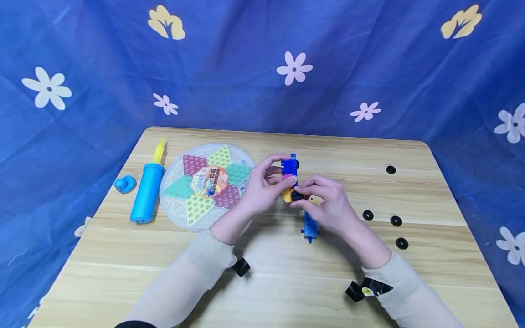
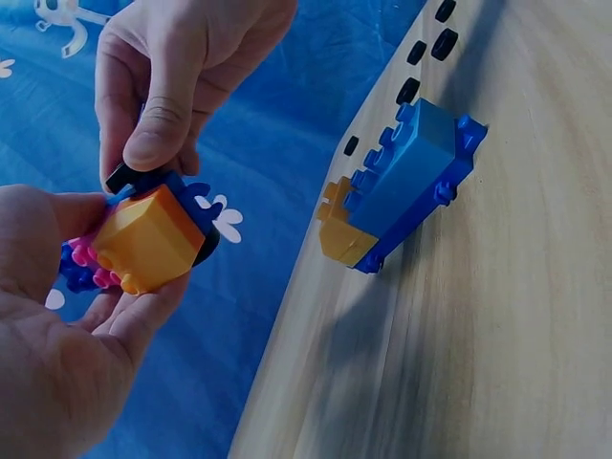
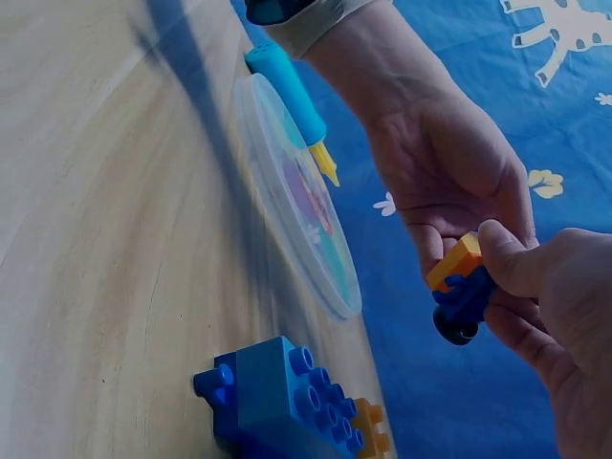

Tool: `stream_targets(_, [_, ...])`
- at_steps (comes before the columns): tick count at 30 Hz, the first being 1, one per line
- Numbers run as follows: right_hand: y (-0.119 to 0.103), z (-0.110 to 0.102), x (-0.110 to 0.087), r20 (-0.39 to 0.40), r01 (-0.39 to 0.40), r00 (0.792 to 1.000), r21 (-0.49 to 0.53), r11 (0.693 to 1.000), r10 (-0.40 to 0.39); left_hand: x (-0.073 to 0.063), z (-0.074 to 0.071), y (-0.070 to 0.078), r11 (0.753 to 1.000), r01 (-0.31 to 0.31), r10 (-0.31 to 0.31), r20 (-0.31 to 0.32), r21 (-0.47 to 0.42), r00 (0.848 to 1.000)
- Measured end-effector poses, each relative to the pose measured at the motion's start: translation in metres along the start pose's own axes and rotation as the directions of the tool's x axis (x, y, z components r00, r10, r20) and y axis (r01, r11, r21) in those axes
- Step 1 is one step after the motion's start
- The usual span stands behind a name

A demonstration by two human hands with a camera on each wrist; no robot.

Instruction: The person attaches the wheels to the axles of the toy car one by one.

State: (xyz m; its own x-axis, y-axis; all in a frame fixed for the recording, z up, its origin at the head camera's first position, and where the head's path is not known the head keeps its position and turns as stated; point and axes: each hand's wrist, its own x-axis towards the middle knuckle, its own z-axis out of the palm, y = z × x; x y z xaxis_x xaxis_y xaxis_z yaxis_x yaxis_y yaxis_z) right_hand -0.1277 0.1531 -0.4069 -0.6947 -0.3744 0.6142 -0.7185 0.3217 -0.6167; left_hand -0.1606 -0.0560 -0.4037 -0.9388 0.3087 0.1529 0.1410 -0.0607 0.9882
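Block assembly, blue, pink and yellow, is held above the worktop in the grip of the left hand; the right hand pinches a black wheel against its side. Blue-and-yellow block piece rests on the worktop; four loose wheels lie to the right.

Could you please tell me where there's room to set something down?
Bare tabletop lies between the sleeves, and right of the farthest black wheel. It's crowded around the balloon pump, Chinese checkers board, blue brick build and both hands.
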Motion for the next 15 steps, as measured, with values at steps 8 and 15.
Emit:
stream_targets(8, [0.0003,-0.0011,0.0040,0.047,0.051,0.998,-0.058,0.997,-0.048,-0.0005,-0.0003,-0.0007,0.999,0.022,-0.022,-0.009,-0.024,1.000])
stream_targets(15, [0.0015,0.0001,0.0029,0.057,0.048,0.997,-0.053,0.997,-0.045,-0.0013,0.0000,-0.0007,0.999,0.045,-0.046,-0.027,-0.022,0.999])
